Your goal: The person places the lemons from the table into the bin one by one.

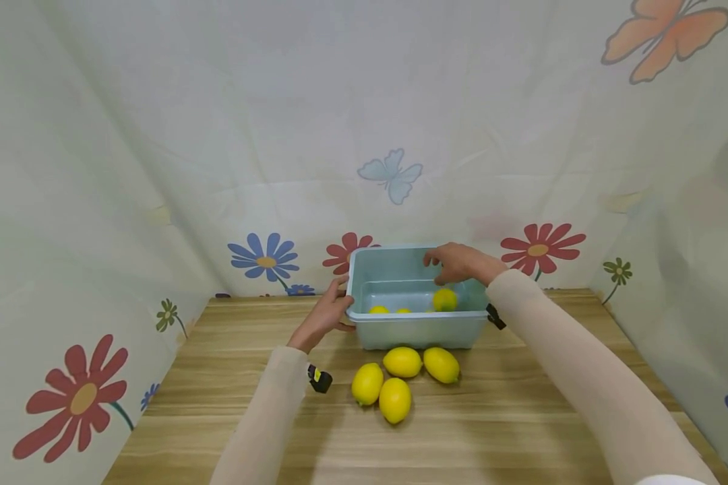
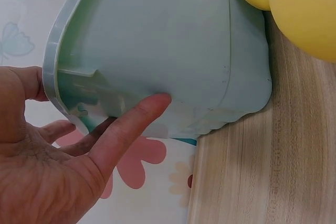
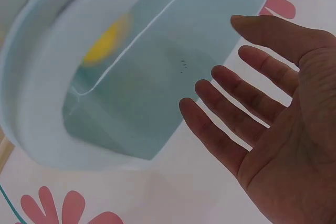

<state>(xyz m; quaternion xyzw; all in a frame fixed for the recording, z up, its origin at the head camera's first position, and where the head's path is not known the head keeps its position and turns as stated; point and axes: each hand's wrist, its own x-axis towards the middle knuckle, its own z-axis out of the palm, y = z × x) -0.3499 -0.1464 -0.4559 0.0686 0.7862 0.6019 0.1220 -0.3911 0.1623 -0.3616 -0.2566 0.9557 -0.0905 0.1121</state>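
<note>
A pale blue-green plastic bin (image 1: 421, 333) stands at the back of the wooden table. My left hand (image 1: 326, 313) holds the bin's left end, its thumb (image 2: 136, 119) against the outer wall and other fingers at the rim. Over the bin's right half is my right hand (image 1: 458, 263), fingers spread and nothing between them. Below it, inside the bin, is a yellow lemon (image 1: 445, 300), blurred in the right wrist view. More lemons (image 1: 379, 310) show partly behind the bin's front wall. Several lemons (image 1: 402, 362) lie on the table just before the bin.
The wooden table (image 1: 218, 404) meets a pale curtain (image 1: 279, 135) printed with flowers and butterflies at its back and sides. The bin's back edge is close to that curtain. A black wrist camera (image 1: 319, 379) sits by the left cuff.
</note>
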